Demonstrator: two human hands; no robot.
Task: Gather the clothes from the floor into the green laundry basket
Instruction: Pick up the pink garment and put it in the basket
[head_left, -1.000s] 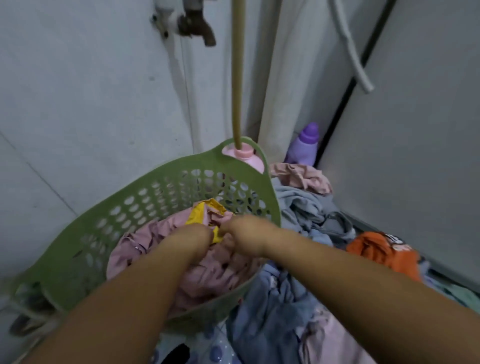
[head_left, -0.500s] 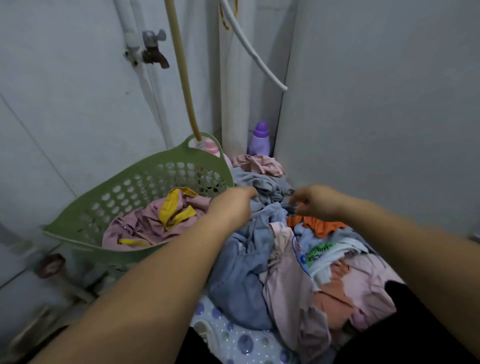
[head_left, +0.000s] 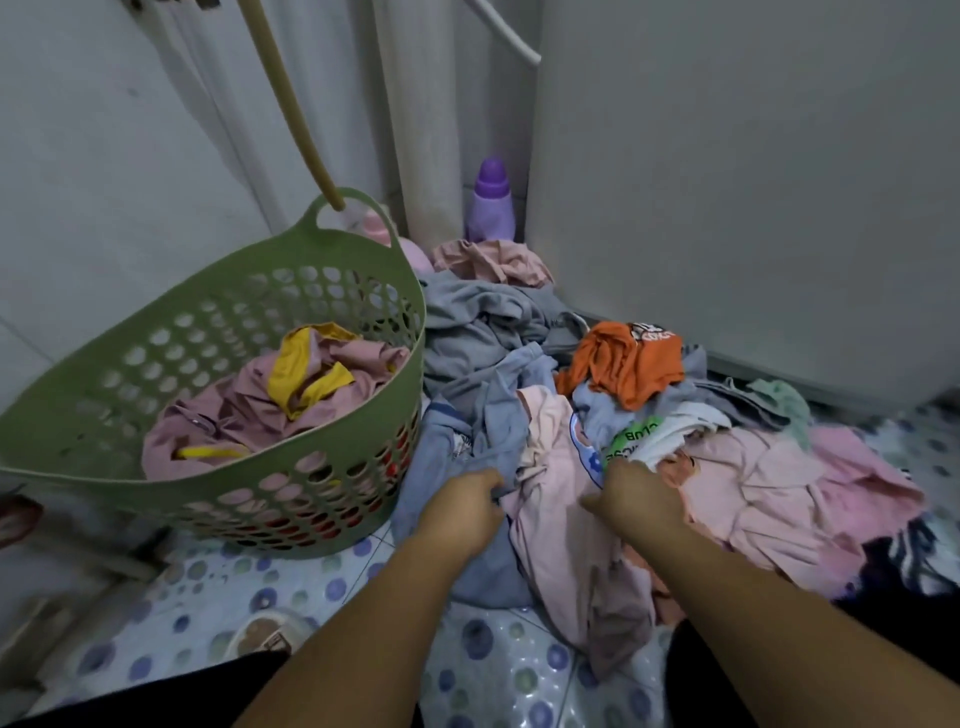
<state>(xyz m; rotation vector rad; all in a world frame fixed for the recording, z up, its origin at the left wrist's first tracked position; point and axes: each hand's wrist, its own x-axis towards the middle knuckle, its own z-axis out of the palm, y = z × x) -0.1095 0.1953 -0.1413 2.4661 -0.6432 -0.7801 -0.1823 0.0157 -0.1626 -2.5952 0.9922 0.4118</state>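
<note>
On the spotted floor (head_left: 498, 670) by the wall, the pile of clothes (head_left: 623, 415) is still the biggest thing in view, spread from the corner out to the right and hardly reduced. Left of it and touching its edge, the green laundry basket (head_left: 130, 384) stands tilted, part full with a pink garment (head_left: 234, 410) with yellow trim. Half a second ago both hands were higher up, over the grey and orange tops; a second ago they were inside the basket on that pink piece. Now they have dropped to the near edge of the pile. Left hand (head_left: 460, 506) has its fingers curled into a blue-grey garment (head_left: 488, 436), gripping a fold. Right hand (head_left: 639, 501) sits on a pale pink garment (head_left: 556, 519), thumb sticking out to the left; fingers are hidden under cloth, so cannot tell if it is gripping yet or just pressing. Meaning: one drop-off is done, next pick-up starting, most of the job left. Orange shirt (head_left: 623, 364) lies untouched on top behind. Purple bottle (head_left: 491, 208) stands in the corner, hose (head_left: 291, 104) hangs down to the basket handle.
</note>
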